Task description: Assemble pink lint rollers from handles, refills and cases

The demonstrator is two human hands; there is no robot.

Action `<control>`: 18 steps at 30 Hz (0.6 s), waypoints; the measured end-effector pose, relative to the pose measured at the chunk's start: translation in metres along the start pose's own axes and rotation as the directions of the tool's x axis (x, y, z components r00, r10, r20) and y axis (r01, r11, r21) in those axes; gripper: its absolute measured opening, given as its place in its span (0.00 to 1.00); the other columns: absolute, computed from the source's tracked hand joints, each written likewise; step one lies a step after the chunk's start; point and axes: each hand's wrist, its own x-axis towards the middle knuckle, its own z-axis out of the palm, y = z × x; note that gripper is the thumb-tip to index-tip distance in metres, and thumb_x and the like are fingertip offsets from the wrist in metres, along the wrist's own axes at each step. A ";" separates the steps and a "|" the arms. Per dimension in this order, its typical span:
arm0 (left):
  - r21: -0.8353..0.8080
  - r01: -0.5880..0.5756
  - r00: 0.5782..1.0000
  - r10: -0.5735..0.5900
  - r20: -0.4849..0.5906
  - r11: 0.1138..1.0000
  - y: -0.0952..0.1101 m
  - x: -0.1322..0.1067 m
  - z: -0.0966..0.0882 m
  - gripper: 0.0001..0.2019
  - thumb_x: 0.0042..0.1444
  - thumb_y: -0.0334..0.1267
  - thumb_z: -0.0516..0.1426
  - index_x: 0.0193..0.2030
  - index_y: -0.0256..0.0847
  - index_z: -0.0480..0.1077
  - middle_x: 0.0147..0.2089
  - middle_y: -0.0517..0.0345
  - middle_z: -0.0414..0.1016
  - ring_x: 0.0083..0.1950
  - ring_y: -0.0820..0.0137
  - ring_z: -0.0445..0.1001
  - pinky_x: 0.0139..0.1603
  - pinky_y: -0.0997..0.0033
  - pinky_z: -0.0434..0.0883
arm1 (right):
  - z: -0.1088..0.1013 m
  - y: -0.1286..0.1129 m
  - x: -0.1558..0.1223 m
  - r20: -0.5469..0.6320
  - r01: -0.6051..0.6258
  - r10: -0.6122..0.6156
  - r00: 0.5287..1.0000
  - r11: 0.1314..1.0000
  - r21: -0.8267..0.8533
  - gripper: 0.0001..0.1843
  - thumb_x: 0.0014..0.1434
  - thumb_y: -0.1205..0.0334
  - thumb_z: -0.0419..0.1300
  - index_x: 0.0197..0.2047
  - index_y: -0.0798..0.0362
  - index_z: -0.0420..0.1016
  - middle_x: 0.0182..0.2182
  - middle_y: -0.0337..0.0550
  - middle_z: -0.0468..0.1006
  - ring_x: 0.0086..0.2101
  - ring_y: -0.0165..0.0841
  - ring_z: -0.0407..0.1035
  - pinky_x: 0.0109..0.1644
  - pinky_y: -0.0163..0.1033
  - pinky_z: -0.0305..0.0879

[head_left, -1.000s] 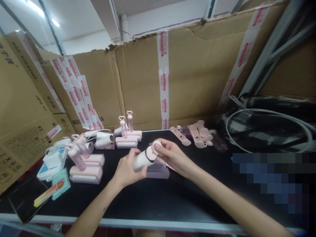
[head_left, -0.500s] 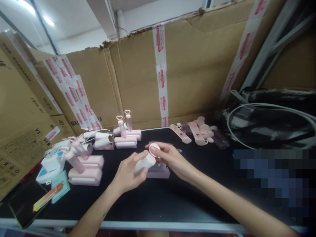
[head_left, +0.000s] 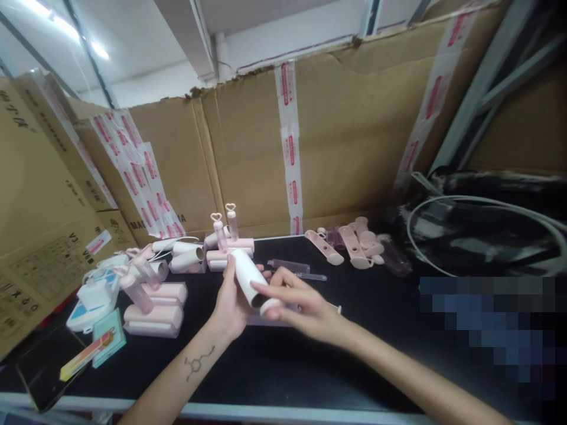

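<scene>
My left hand (head_left: 231, 313) is wrapped round a white paper-like roll (head_left: 245, 274), which is tilted with its hollow, open end toward me. At that end, my right hand (head_left: 312, 310) pinches a small pale pink round cap (head_left: 269, 305) between thumb and fingers. The cap is right beside the opening; whether it touches the rim I cannot tell. Beneath both hands lies a translucent purplish case (head_left: 261, 320), mostly hidden. Just behind them on the black table are a clear purplish strip (head_left: 289, 266) and a thin clear stick (head_left: 312, 276).
Left stand pink roller holders (head_left: 153, 319) with clear handles, several white rolls (head_left: 186, 257), a white charger (head_left: 94, 295), a teal card (head_left: 108, 337) and a dark phone (head_left: 48, 366). Pink plastic parts (head_left: 354, 248) lie at back right. A cardboard wall (head_left: 239, 147) closes off the back.
The roll has been turned in my left hand, so its hollow end now faces me. My right hand has brought the pink cap down to that end. The view has tipped slightly upward.
</scene>
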 end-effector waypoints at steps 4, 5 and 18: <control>-0.206 0.173 0.980 -0.147 0.133 0.963 -0.008 0.001 0.017 0.24 0.58 0.55 0.50 0.36 0.31 0.71 0.27 0.54 0.74 0.24 0.72 0.73 0.19 0.78 0.66 | 0.005 0.005 -0.007 -0.219 0.106 -0.183 0.958 0.940 -0.323 0.23 0.59 0.54 0.58 0.58 0.38 0.66 0.43 0.46 0.60 0.46 0.38 0.61 0.52 0.46 0.63; -0.242 0.190 0.975 -0.155 0.157 0.951 -0.011 0.000 0.020 0.23 0.60 0.53 0.49 0.36 0.31 0.71 0.27 0.55 0.73 0.23 0.74 0.72 0.18 0.80 0.65 | 0.004 0.004 -0.007 -0.221 0.091 -0.178 0.959 0.931 -0.354 0.25 0.58 0.54 0.58 0.59 0.38 0.65 0.46 0.47 0.59 0.49 0.40 0.60 0.53 0.46 0.63; -0.230 0.121 0.992 -0.109 0.065 0.966 -0.023 0.000 -0.003 0.21 0.58 0.53 0.51 0.39 0.35 0.72 0.31 0.56 0.74 0.30 0.71 0.74 0.31 0.75 0.72 | 0.017 -0.004 -0.004 0.067 -0.099 0.102 0.992 0.994 -0.046 0.25 0.63 0.53 0.52 0.62 0.42 0.58 0.57 0.48 0.58 0.58 0.41 0.53 0.61 0.50 0.51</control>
